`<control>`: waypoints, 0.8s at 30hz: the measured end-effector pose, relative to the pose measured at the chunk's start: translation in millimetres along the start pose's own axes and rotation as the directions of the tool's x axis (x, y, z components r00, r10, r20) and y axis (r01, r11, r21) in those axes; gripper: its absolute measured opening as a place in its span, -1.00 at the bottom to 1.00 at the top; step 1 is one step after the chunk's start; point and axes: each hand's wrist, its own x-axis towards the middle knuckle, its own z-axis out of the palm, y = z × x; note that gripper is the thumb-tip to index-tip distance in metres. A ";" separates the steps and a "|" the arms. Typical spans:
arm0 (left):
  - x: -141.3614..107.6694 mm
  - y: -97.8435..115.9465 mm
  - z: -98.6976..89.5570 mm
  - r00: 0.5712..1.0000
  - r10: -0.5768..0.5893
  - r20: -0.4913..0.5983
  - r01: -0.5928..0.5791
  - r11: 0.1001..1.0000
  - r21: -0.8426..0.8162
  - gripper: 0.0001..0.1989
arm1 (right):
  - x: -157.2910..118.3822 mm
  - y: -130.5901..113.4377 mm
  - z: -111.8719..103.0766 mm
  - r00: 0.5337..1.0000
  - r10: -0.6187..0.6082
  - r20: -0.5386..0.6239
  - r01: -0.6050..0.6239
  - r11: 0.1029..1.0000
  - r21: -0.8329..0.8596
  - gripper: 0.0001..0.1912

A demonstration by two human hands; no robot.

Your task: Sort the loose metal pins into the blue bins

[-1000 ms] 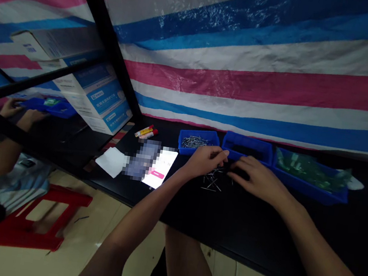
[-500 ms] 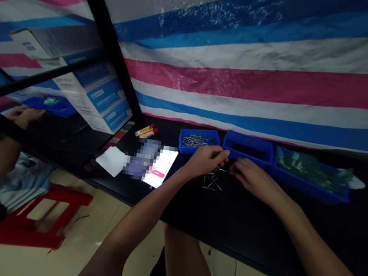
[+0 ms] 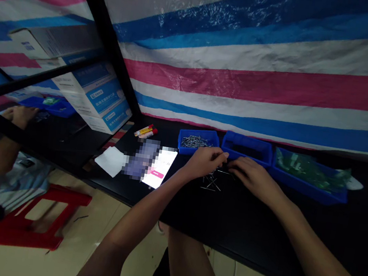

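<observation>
My left hand [image 3: 204,162] is over the black table [image 3: 194,208] with its fingers curled and thumb pressed toward the fingertips; anything in the pinch is too small to make out. Just to its right is my right hand [image 3: 250,176], fingers bent together and tips low by the tabletop; what they hold, if anything, is hidden. Below and between both hands lies a small pile of thin metal nails [image 3: 211,181], partly covered by the left hand. More such nails [image 3: 194,141] fill the left blue bin [image 3: 180,148] behind the left hand.
Behind my right hand stands a dark-looking blue bin [image 3: 249,142]. Farther right, another blue bin [image 3: 329,196] holds green plastic bags [image 3: 310,171]. A lit phone [image 3: 161,167], white paper [image 3: 110,161] and glue-like tubes [image 3: 145,131] lie left. Beyond the black frame [image 3: 110,53], another person's hands [image 3: 23,114] work.
Both hands stay nearly in place, with only slight finger movement. The view has shifted a little. The other person's hands have moved slightly left.
</observation>
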 end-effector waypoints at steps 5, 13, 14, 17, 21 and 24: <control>-0.5 -0.4 0.2 1.000 -0.002 0.014 0.002 0.999 0.039 -0.63 | -1.3 0.0 0.0 1.000 0.002 0.011 -0.002 1.000 -0.005 -0.75; -0.1 -6.2 2.4 1.000 0.027 0.004 -0.028 0.989 0.143 -0.62 | -1.7 -3.2 -2.1 1.000 0.006 -0.001 -0.006 1.000 -0.012 -0.71; -0.1 -6.6 2.9 1.000 0.030 0.004 -0.030 0.987 0.158 -0.62 | -1.7 -3.8 -2.2 1.000 0.008 -0.001 -0.008 1.000 -0.012 -0.71; -0.4 -6.9 3.8 0.999 0.043 0.008 -0.043 0.983 0.179 -0.62 | -1.5 -6.1 -2.5 1.000 0.015 -0.009 -0.015 1.000 -0.017 -0.72; -0.6 -6.1 4.1 0.999 0.045 0.002 -0.045 0.979 0.197 -0.64 | -0.4 -12.4 -5.8 0.989 0.020 -0.147 -0.026 0.999 -0.043 -0.75; -0.6 -6.5 4.7 0.999 0.039 -0.010 -0.036 0.980 0.197 -0.66 | 0.3 -17.7 -9.4 0.959 0.111 -0.261 -0.111 0.994 0.012 -0.77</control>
